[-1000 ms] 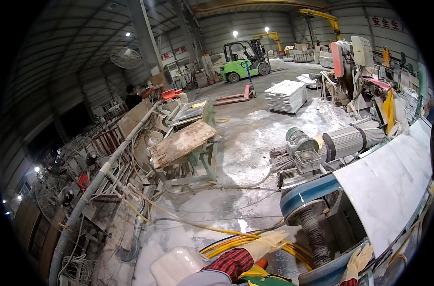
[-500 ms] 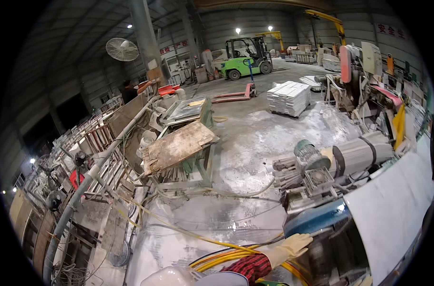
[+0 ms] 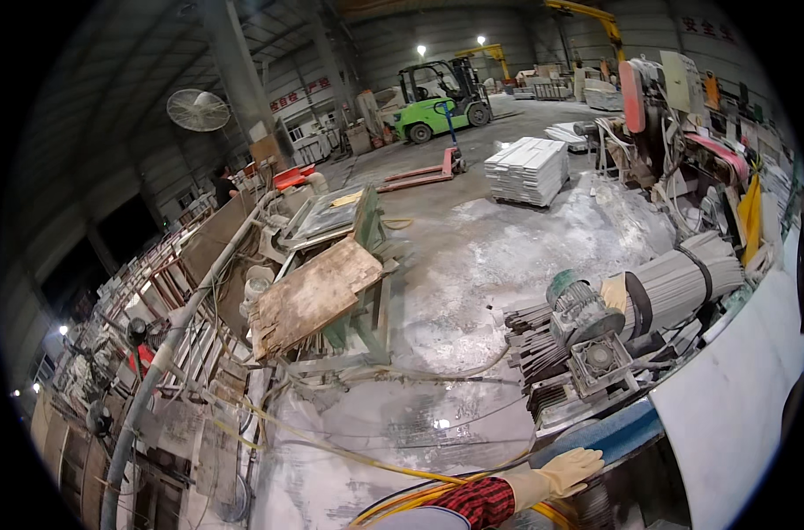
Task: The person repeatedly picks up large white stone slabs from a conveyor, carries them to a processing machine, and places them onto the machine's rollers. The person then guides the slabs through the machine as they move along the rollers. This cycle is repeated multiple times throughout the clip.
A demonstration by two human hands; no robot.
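Note:
My left hand [image 3: 565,475], in a cream rubber glove below a red-and-black checked sleeve [image 3: 477,503], reaches in from the lower edge toward the right. Its fingers are stretched out, with nothing visible in them. It is just below the near end of a wet blue beam [image 3: 605,435]; whether it touches the beam I cannot tell. Under the sleeve, coiled yellow and black hoses [image 3: 402,502] lie on the wet floor. To the right of the hand stands a large white slab [image 3: 728,415]. My right hand is not in view.
Beyond the beam sit a green-grey motor [image 3: 583,305] and a bundle of grey strips [image 3: 684,274]. A worn board [image 3: 313,296] rests on a frame at left, beside a long pipe [image 3: 168,344]. Farther off are stacked white slabs [image 3: 527,172], a red pallet jack [image 3: 424,175] and a green forklift [image 3: 437,106].
The view has shifted, so the far objects sit farther left. My left hand appears slightly farther right and lower, still with its fingers extended. A pale rounded shape at the lower edge shows less.

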